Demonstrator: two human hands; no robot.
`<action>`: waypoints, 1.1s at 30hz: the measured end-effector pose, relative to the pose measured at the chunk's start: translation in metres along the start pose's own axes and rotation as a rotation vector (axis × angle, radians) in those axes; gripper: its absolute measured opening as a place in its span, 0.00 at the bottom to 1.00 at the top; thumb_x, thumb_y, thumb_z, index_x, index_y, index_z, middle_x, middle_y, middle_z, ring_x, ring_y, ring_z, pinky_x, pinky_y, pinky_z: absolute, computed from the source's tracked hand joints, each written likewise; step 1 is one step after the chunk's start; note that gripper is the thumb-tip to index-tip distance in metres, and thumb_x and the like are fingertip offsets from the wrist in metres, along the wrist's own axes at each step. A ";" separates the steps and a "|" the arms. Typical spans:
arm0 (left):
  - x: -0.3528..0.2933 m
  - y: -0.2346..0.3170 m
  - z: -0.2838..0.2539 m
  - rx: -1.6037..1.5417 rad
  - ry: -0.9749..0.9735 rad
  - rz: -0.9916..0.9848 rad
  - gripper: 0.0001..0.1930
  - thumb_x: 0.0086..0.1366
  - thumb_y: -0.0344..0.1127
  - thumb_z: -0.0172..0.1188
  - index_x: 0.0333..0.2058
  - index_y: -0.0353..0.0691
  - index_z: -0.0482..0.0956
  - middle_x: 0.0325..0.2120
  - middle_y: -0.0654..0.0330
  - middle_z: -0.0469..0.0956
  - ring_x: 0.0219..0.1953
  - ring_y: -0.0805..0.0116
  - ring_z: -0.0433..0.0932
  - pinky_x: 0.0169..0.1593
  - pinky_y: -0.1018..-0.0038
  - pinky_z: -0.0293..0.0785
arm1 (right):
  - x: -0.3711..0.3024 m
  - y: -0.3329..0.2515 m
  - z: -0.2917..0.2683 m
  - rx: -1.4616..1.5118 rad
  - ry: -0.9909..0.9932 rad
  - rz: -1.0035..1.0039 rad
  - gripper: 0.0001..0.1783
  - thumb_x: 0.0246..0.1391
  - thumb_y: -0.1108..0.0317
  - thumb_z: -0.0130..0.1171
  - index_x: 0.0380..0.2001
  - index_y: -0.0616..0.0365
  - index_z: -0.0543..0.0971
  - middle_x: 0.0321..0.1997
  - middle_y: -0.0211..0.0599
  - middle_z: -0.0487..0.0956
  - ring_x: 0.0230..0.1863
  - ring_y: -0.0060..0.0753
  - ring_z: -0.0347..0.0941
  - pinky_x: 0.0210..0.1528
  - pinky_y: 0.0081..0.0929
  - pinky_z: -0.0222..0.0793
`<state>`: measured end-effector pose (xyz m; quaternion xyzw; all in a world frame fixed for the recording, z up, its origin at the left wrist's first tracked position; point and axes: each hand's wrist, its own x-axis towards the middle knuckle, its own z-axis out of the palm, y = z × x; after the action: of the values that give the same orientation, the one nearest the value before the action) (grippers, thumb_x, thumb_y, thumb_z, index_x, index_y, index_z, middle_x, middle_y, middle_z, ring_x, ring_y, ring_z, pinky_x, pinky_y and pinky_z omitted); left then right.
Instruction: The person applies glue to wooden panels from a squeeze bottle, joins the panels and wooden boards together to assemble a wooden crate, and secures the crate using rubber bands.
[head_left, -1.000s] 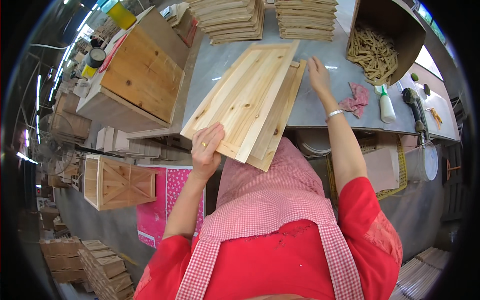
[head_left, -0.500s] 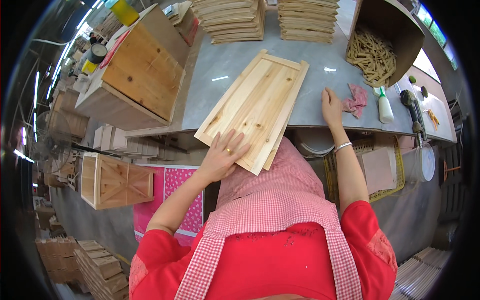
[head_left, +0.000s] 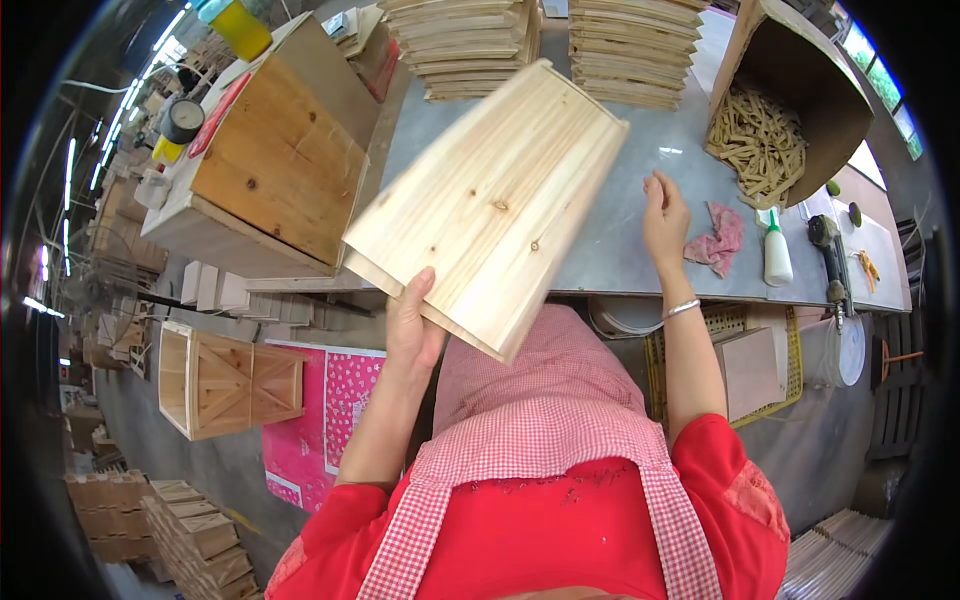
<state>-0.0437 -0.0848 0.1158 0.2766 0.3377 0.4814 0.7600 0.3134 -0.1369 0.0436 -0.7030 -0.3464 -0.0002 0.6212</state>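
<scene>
A pale wooden panel (head_left: 490, 215) made of knotty planks tilts above the near edge of the table. My left hand (head_left: 412, 325) grips it at its near left edge, thumb on top and fingers underneath. A second layer of wood shows below its near edge; I cannot tell whether it is a separate panel. To the right, my right hand (head_left: 665, 222) hovers by the table edge, fingers loosely curved and the thumb slightly apart, nothing visible in it. Beside it lies a crumpled pink cloth (head_left: 716, 240).
Stacks of wooden panels (head_left: 635, 50) stand at the back of the grey table (head_left: 600, 250). At right are a cardboard box (head_left: 835, 100) of wood strips, a white glue bottle (head_left: 777, 255) and a black power tool (head_left: 830, 250). A wooden cabinet (head_left: 280, 160) stands at left.
The panel has turned over, from its framed face to its plain plank face, and lifted. My left hand went from lying flat on it to gripping its edge. My right hand's fingers loosened slightly.
</scene>
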 end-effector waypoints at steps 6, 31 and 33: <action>0.008 -0.056 -0.025 -0.123 0.153 -0.326 0.30 0.66 0.37 0.60 0.63 0.35 0.60 0.60 0.51 0.68 0.61 0.55 0.68 0.64 0.59 0.67 | 0.053 0.016 0.028 -0.262 -0.083 -0.189 0.19 0.60 0.62 0.53 0.47 0.66 0.78 0.46 0.53 0.81 0.47 0.52 0.77 0.51 0.39 0.71; 0.007 -0.066 -0.034 0.161 0.358 -0.440 0.26 0.66 0.33 0.62 0.60 0.34 0.65 0.56 0.51 0.71 0.57 0.55 0.71 0.61 0.58 0.71 | 0.059 0.030 0.116 -0.583 -0.214 -0.259 0.18 0.55 0.62 0.56 0.47 0.59 0.79 0.51 0.44 0.77 0.55 0.51 0.69 0.60 0.43 0.61; 0.029 -0.065 -0.036 0.174 0.344 -0.459 0.26 0.65 0.33 0.62 0.60 0.34 0.66 0.56 0.51 0.71 0.57 0.55 0.72 0.60 0.57 0.71 | 0.067 0.034 0.118 -0.589 -0.202 -0.268 0.18 0.56 0.62 0.56 0.46 0.60 0.79 0.50 0.45 0.77 0.55 0.51 0.69 0.61 0.44 0.60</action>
<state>-0.0273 -0.0799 0.0376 0.1714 0.5553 0.3060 0.7541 0.3304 -0.0003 0.0155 -0.7968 -0.4805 -0.1123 0.3486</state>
